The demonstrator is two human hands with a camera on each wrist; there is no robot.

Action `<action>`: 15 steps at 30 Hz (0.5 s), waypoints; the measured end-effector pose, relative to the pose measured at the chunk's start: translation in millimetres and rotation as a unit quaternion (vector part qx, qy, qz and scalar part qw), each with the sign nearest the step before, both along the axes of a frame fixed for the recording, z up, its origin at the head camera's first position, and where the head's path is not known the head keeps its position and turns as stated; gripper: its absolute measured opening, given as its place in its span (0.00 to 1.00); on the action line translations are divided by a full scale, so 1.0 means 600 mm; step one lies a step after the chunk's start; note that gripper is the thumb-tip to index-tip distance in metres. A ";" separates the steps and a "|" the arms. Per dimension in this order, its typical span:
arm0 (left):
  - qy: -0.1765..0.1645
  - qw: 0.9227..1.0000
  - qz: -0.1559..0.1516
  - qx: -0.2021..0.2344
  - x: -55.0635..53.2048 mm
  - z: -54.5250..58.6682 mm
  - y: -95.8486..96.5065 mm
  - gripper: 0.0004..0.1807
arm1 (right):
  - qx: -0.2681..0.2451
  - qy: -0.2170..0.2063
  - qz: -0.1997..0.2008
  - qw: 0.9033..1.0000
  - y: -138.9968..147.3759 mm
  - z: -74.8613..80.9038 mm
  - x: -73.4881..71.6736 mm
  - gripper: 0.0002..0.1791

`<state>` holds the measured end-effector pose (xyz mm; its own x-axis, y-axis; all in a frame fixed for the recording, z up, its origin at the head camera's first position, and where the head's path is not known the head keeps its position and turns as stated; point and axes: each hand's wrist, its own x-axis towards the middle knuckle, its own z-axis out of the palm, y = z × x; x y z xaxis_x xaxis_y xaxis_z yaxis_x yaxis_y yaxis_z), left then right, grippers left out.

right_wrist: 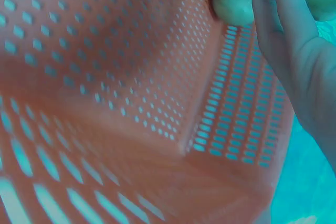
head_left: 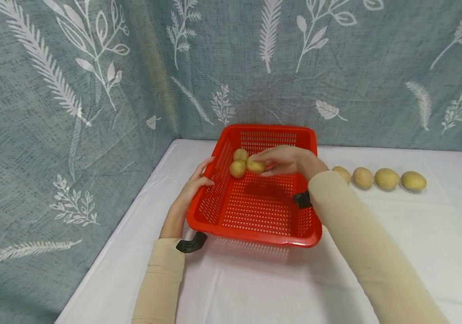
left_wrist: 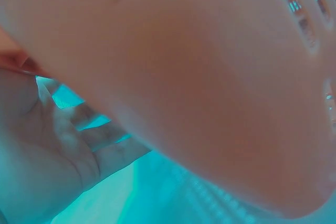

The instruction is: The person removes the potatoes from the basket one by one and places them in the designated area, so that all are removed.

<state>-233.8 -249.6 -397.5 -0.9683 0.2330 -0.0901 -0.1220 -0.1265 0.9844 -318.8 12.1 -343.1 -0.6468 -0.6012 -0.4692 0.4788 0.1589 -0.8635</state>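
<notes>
My right hand (head_left: 285, 159) holds a potato (head_left: 256, 165) between thumb and fingers inside the red plastic basket (head_left: 255, 238). Beside the held potato, two more potatoes, a front one (head_left: 237, 169) and a back one (head_left: 240, 155), lie near the basket's left wall. My left hand (head_left: 190, 189) grips the basket at its left rim. In the left wrist view, the fingers (left_wrist: 113, 150) of that hand extend along the outside of the basket wall (left_wrist: 210, 93), partly hidden by it. The right wrist view catches the right hand (right_wrist: 310, 61) above the perforated basket floor (right_wrist: 131, 66).
Several potatoes stand in a row on the white tablecloth (head_left: 417, 234) right of the basket, the outermost potato (head_left: 414, 181) farthest right. My right sleeve (head_left: 360, 234) passes in front of the row's near end. A patterned blue-grey curtain (head_left: 247, 90) hangs behind and at left.
</notes>
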 end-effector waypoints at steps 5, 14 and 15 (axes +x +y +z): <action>0.000 1.000 -0.004 0.001 -0.001 0.001 0.001 0.39 | 0.009 0.016 -0.013 1.000 0.020 0.022 -0.003 0.21; -0.004 1.000 0.002 -0.011 0.000 0.001 0.000 0.39 | 0.000 0.044 0.011 0.999 0.036 0.047 -0.005 0.24; -0.003 1.000 0.003 -0.010 0.001 0.001 0.001 0.39 | -0.001 0.047 0.011 0.999 0.038 0.049 -0.004 0.24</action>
<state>-233.5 -249.2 -397.0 -0.9690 0.2259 -0.1004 -0.1272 -0.1070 0.9861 -321.5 34.7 -313.7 -0.6749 -0.6158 -0.4066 0.3926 0.1670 -0.9044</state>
